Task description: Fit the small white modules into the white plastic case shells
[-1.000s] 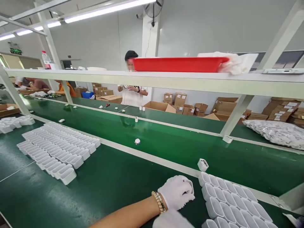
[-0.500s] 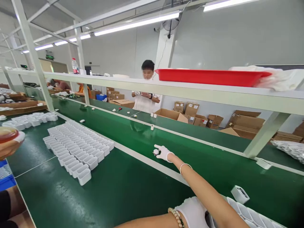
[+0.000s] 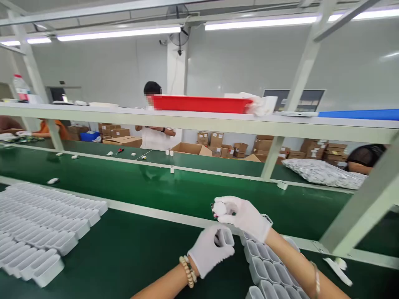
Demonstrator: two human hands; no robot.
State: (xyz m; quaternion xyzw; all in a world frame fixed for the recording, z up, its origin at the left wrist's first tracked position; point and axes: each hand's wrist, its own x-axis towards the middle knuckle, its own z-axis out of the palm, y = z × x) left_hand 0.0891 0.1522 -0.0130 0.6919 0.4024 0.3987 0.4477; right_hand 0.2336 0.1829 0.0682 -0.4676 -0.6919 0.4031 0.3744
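Observation:
My left hand [image 3: 209, 251], in a white glove and with a beaded bracelet at the wrist, is closed around a white oval plastic housing [image 3: 226, 236]. The housing's open mouth points up. Just above and to its right, my gloved right hand [image 3: 245, 216] pinches a small white round part [image 3: 220, 209] with dark and metallic bits on its left side. That part is apart from the housing. Below my right forearm stand rows of white plastic housings [image 3: 260, 268], partly hidden by the arm.
More housings [image 3: 46, 232] stand in rows at the left. A green belt [image 3: 140, 182] runs across, with small white parts on it. Overhead, a shelf [image 3: 193, 122] carries a red tray [image 3: 199, 104]; its post [image 3: 358, 216] stands at right. A co-worker [image 3: 156, 135] is across the bench.
My right hand has come back from over the belt with the round part. My left hand has risen into view with a housing. The view has turned right.

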